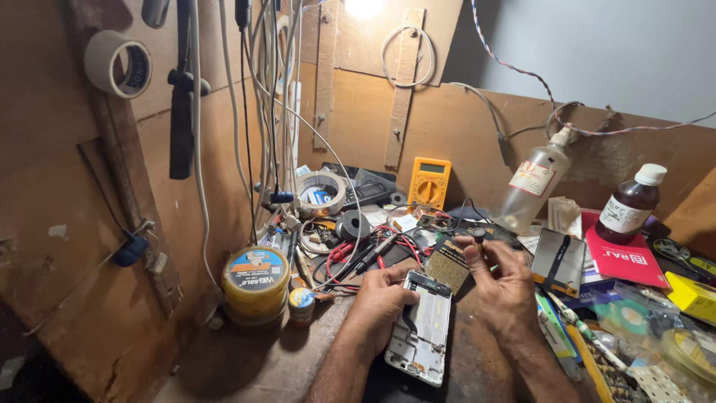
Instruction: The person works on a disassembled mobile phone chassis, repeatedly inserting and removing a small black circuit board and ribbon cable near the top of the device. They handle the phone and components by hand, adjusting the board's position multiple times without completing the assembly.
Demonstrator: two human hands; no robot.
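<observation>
Two hands work over an opened phone [420, 328] lying back-up on the cluttered desk [246, 366], its inner frame exposed. The left hand [382, 301] presses on the phone's left edge, fingers closed against it, apparently pinning it flat. The right hand [501, 282] is lifted just beside the phone's top, thumb and fingers pinched on a small dark part [477, 236], held upright as if to inspect it. A yellow multimeter [429, 183] stands against the back wall.
</observation>
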